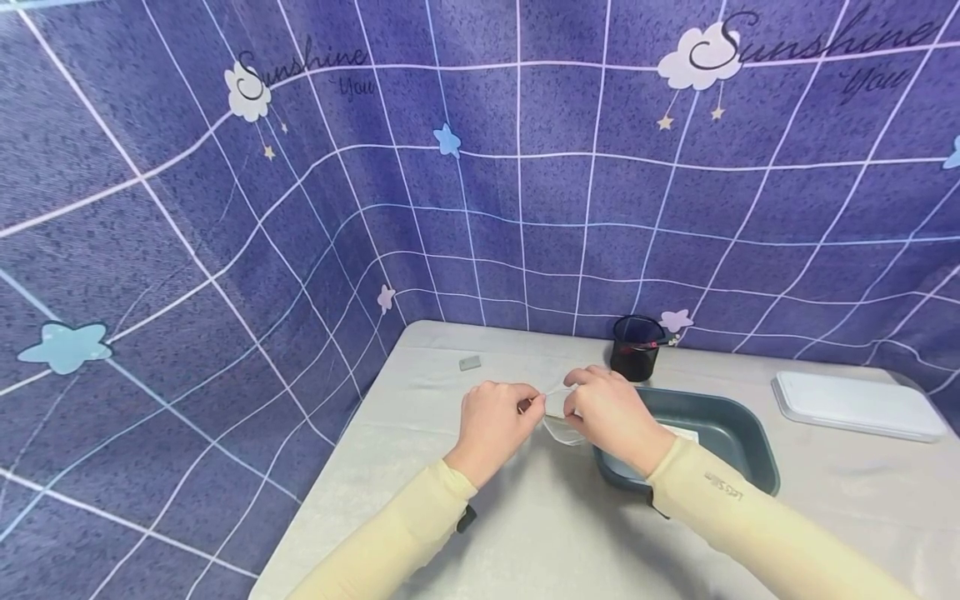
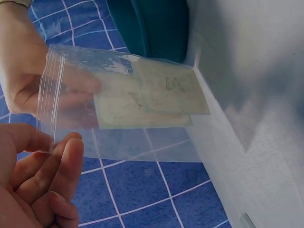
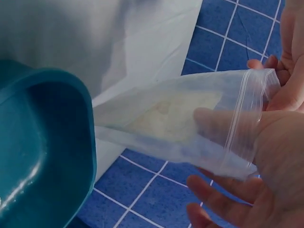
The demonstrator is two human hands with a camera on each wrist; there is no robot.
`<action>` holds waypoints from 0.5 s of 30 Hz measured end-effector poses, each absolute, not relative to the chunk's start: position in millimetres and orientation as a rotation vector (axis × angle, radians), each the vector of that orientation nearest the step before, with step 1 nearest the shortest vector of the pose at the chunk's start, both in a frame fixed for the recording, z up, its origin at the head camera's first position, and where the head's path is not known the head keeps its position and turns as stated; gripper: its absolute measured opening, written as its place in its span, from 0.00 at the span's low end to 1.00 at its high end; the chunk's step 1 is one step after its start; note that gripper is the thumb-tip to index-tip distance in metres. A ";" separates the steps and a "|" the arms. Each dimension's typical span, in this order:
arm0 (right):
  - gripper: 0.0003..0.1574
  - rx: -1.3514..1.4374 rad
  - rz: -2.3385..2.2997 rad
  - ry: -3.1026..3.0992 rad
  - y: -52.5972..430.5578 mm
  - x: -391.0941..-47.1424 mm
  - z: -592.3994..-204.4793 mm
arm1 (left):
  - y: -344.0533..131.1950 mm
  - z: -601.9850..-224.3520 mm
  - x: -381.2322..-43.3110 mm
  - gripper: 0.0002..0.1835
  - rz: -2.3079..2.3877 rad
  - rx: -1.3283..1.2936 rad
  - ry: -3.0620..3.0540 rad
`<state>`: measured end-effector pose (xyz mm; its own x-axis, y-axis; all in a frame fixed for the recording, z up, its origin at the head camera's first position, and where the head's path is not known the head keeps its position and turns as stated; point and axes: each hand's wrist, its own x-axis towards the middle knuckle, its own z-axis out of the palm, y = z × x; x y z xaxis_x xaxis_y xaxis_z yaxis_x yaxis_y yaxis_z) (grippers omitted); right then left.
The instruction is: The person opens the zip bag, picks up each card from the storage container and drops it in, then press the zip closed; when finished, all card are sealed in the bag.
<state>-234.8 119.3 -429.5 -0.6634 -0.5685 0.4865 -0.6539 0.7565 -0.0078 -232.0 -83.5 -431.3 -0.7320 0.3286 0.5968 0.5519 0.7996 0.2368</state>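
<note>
A clear zip bag (image 2: 121, 145) hangs between the two hands, its ridged zip strip toward the wrists. Inside lie two pale, squarish sheets (image 2: 175, 92) that overlap, each with a faint butterfly-like print. My left hand (image 1: 491, 421) pinches one corner of the mouth between thumb and fingers. On the other side of the mouth, my right hand (image 1: 611, 417) holds the bag; one digit shows through the plastic and the remaining fingers curl outside, below it. In the head view the hands partly hide the bag.
Beside the right forearm stands a dark teal tray (image 3: 88, 137), with something white (image 1: 686, 434) in it. Behind it is a black mesh cup (image 1: 633, 362) holding a thin red-and-black item. A white case (image 1: 858, 406) lies at the right, a small grey piece (image 1: 470, 363) at the back left.
</note>
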 end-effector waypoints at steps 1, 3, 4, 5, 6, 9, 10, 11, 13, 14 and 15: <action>0.18 0.920 0.242 -2.496 118.6 -234.8 -430.1 | -83.4 -431.4 -232.0 0.07 -0.548 -0.650 -2.446; 0.19 0.909 0.231 -2.500 117.2 -234.4 -430.7 | -83.2 -431.8 -232.1 0.07 -0.548 -0.644 -2.451; 0.19 0.902 0.226 -2.501 116.4 -234.1 -430.8 | -83.1 -431.9 -232.0 0.07 -0.549 -0.641 -2.452; 0.20 0.898 0.222 -2.498 115.9 -233.8 -430.6 | -83.1 -431.9 -231.9 0.07 -0.549 -0.639 -2.452; 0.21 0.893 0.217 -2.501 115.3 -233.4 -430.1 | -83.0 -431.8 -231.8 0.07 -0.551 -0.638 -2.451; 0.27 0.881 0.200 -2.507 113.6 -232.5 -428.8 | -82.6 -431.6 -231.5 0.07 -0.556 -0.637 -2.445; 0.29 0.881 0.196 -2.512 113.3 -232.1 -428.3 | -82.6 -431.6 -231.5 0.07 -0.557 -0.637 -2.444; 0.31 0.881 0.193 -2.518 112.9 -231.8 -428.0 | -82.4 -431.4 -231.4 0.07 -0.559 -0.638 -2.445; 0.32 0.879 0.195 -2.524 112.1 -231.3 -427.6 | -82.4 -431.3 -231.1 0.07 -0.563 -0.638 -2.446; 0.32 0.879 0.197 -2.526 111.8 -231.2 -427.7 | -82.5 -431.4 -231.0 0.07 -0.564 -0.638 -2.447; 0.31 0.881 0.200 -2.527 111.6 -230.9 -427.8 | -82.6 -431.3 -230.8 0.07 -0.566 -0.639 -2.447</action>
